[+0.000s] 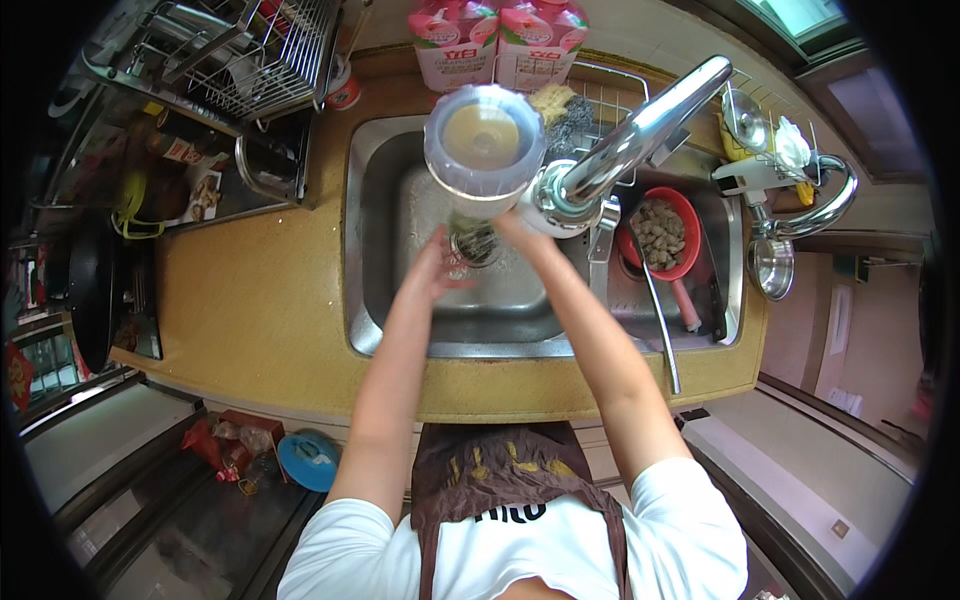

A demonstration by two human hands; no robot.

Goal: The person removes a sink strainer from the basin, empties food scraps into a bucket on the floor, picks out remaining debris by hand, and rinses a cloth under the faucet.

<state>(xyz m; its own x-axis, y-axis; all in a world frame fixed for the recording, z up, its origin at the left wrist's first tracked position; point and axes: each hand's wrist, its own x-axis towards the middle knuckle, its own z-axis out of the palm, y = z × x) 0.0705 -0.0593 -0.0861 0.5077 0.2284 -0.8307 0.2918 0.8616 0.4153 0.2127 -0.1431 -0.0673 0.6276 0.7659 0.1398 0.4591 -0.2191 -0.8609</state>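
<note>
My left hand (439,266) is over the left basin of a stainless steel sink (491,330). Its fingers are slightly blurred and spread beside the drain (476,246), with nothing visible in them. My right hand (514,227) reaches in from the other side; a faucet-mounted water filter (484,139) hides its fingers, so I cannot tell whether it holds anything. Water appears to run down between the two hands. The filter's clear round housing joins a chrome faucet (649,127) that stands over the divider between the basins.
In the right basin sits a red plastic strainer (694,232) of greyish shellfish-like pieces (660,232), with a long metal handle (660,322) beside it. Behind the sink are pink detergent jugs (457,64), a steel wool scourer (571,124) and a yellow sponge (551,103). A wire rack (277,67) stands left.
</note>
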